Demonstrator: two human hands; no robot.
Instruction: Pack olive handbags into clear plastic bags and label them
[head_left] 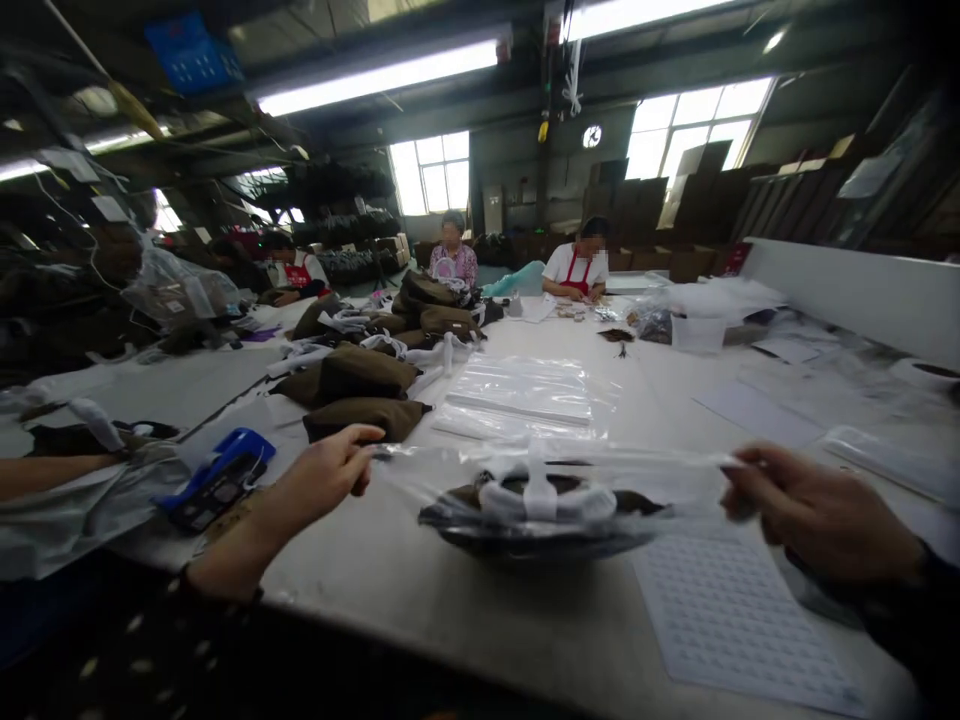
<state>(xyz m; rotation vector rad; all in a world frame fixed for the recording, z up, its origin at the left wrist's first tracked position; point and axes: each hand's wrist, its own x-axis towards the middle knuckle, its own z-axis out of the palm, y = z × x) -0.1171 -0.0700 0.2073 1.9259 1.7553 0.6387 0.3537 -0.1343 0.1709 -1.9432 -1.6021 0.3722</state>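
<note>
A clear plastic bag [442,466] is stretched taut between my two hands over the white table. My left hand [330,475] pinches its left top corner between thumb and fingers. At the opposite corner my right hand [799,505], slightly blurred, grips the plastic with closed fingers. Inside the bag lies a dark olive handbag [555,540], its handles wrapped in white padding [540,490]. A sheet of printed labels [739,615] lies on the table below my right hand.
Olive bags [360,372] with white-wrapped handles are heaped at the left. Flat clear plastic bags [521,390] are stacked ahead. A blue tape dispenser [217,480] stands left, near a co-worker's forearm [52,475]. Other people sit across the table [645,390].
</note>
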